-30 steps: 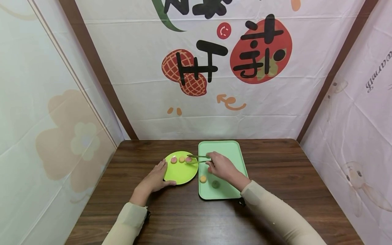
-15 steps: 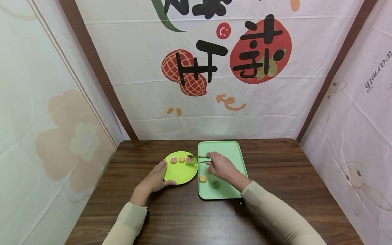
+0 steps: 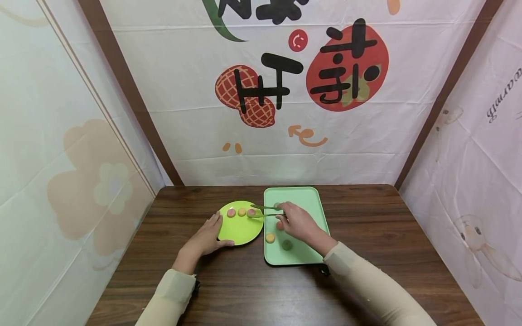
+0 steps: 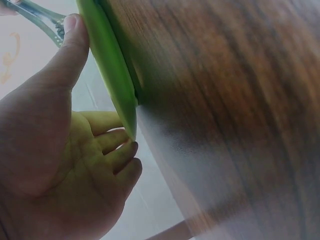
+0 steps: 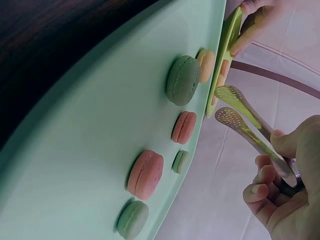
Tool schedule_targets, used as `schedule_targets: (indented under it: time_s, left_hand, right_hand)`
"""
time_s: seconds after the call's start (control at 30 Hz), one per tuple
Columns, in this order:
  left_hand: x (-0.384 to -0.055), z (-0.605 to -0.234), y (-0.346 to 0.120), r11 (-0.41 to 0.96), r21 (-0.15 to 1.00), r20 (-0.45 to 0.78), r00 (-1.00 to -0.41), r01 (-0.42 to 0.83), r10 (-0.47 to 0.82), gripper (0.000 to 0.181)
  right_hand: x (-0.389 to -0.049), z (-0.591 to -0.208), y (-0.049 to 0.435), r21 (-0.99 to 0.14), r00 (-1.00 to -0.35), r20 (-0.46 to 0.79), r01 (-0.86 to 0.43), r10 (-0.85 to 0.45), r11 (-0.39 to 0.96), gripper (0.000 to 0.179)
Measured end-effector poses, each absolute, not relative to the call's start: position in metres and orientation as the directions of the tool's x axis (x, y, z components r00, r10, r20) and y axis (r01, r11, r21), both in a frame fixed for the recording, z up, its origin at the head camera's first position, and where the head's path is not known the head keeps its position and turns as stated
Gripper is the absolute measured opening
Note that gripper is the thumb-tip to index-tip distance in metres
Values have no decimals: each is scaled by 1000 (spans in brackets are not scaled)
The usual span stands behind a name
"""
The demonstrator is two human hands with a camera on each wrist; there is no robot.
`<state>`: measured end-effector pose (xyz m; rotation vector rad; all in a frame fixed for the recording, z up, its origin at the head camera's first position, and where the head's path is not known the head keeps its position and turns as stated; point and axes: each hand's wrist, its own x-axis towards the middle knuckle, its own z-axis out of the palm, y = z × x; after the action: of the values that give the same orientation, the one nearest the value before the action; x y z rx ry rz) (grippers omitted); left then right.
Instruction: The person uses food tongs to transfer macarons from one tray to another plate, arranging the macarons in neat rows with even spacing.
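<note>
My left hand (image 3: pixel 209 236) holds the yellow-green plate (image 3: pixel 240 234) at its left side, fingers along the left rim and thumb at the near rim. In the left wrist view, that thumb (image 4: pixel 75 45) touches the plate's edge. On the plate lie a pink macaron (image 3: pixel 231 213), a yellow macaron (image 3: pixel 242 212) and another pink macaron (image 3: pixel 251 212) in a row. My right hand (image 3: pixel 299 222) grips metal tongs (image 3: pixel 269 215) over the plate's right edge. The tong arms stand apart on either side of the right-hand pink macaron. In the right wrist view, the tong tips (image 5: pixel 229 105) show nothing pinched between them.
A mint-green tray (image 3: pixel 303 197) stands right of the plate. It bears several macarons, among them a yellow one (image 3: pixel 270 237), a dark green one (image 3: pixel 287 245) and a pink one (image 3: pixel 280 225). A printed cloth wall (image 3: pixel 195 136) rises behind the brown wooden table (image 3: pixel 228 290).
The tong arms have spread a little and my right hand has shifted slightly right. The right-hand pink macaron stays on the plate. My left hand has kept its place.
</note>
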<state>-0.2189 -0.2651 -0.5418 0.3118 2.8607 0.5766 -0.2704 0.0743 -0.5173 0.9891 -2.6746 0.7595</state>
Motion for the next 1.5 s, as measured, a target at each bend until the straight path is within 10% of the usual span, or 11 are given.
schedule_targets:
  time_s: [1.5]
  left_hand:
    - [-218,-541,-265,898,407,-152,-957,166,246,117]
  right_hand:
    - [-272,-537,155,-521,-874,336,-483,-351,703,32]
